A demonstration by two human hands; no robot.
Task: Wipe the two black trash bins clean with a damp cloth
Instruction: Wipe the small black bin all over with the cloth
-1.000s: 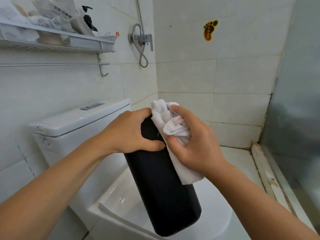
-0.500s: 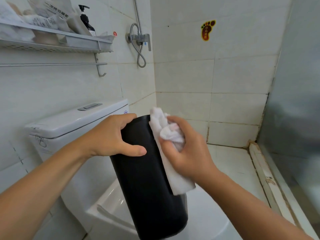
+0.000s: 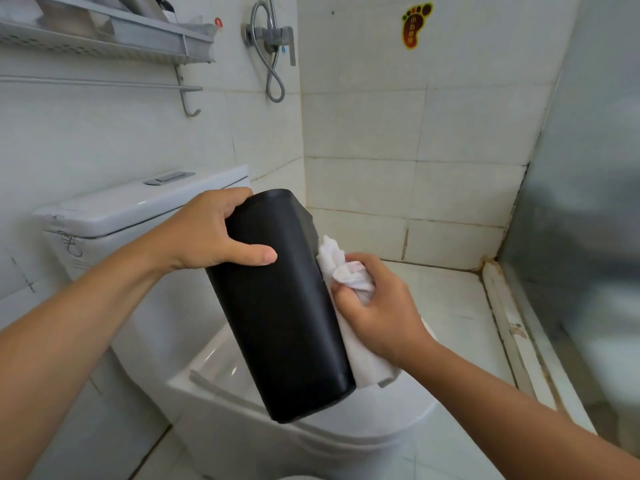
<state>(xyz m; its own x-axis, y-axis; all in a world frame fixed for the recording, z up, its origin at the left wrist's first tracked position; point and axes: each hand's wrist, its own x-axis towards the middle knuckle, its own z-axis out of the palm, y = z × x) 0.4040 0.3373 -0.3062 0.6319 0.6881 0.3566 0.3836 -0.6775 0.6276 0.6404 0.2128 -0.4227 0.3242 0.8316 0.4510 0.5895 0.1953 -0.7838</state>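
Bin [image 3: 280, 306] fills the middle of the head view: a black, tall container held tilted in the air above the toilet [image 3: 221, 372], its upper end leaning away toward the tiled corner and its lower end hanging over the open bowl. Only this one bin shows. Left hand [image 3: 207, 233] grips it near the upper end, fingers curled over the far edge and thumb laid flat across the near face. Right hand [image 3: 377, 306] is clamped on a bunched white cloth [image 3: 349, 282], which it presses against the bin's right side; a loose tail of the cloth hangs down along that side to just above the bin's lower corner. Both hands are thus closed, one on each thing, with the bin between them. Behind the left forearm stands the white cistern [image 3: 138, 202] with its flush button on top. Higher on the left wall a shelf [image 3: 104, 39] carries some items, cut off by the frame edge. A shower valve [image 3: 273, 32] with a looped hose sits near the corner, and a foot-shaped sticker [image 3: 415, 24] is stuck to the back wall.
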